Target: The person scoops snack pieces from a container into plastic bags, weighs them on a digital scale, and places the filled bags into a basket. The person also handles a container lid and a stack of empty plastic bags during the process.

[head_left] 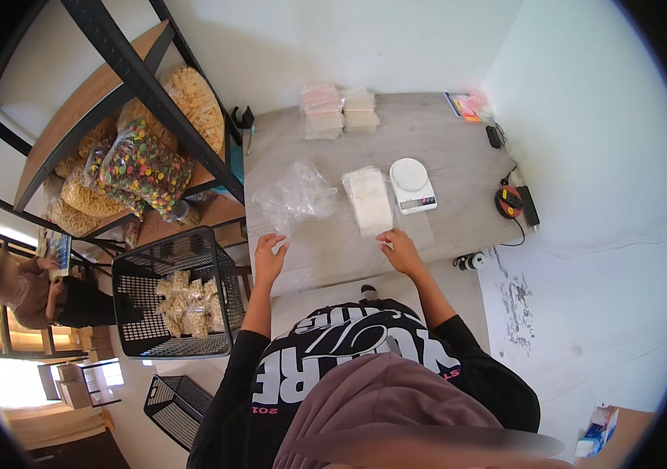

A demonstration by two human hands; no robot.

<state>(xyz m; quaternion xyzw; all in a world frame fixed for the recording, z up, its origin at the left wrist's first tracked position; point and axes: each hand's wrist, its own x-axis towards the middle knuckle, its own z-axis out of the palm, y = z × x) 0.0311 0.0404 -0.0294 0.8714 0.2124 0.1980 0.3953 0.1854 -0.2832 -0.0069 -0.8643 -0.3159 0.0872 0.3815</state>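
Stack of pale flat bags (368, 202), centre of frame, presumably squared for easy lifting. Right hand (402, 254) at its lower edge, fingers curled; whether they pinch a bag cannot be told. Left hand (268, 262), open and empty, below crumpled clear plastic (294, 194). White scale (411, 184) beside the stack, likely for reach. Grey table (458, 148); white wall (599, 164), right; laden shelf rack (83, 113), upper left; black crate (134, 273), left.
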